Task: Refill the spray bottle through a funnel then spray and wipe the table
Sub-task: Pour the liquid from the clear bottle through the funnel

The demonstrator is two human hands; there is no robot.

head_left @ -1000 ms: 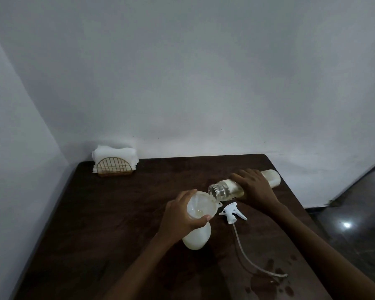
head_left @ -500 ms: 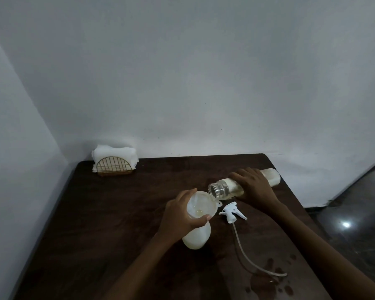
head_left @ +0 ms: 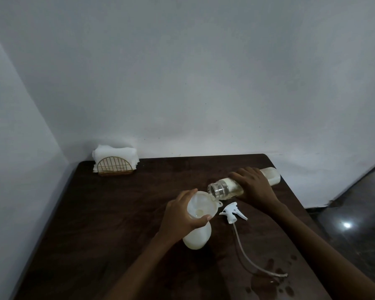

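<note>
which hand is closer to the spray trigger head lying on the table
Right. The right hand, tipping the refill bottle, sits just behind the spray trigger head. The left hand grips the funnel slightly farther off to its left.

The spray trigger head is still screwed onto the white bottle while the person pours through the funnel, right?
Not quite. The head view shows the spray trigger head unscrewed, lying on the table beside the white bottle, its tube trailing toward a wet patch. Pouring through the funnel is right.
</note>
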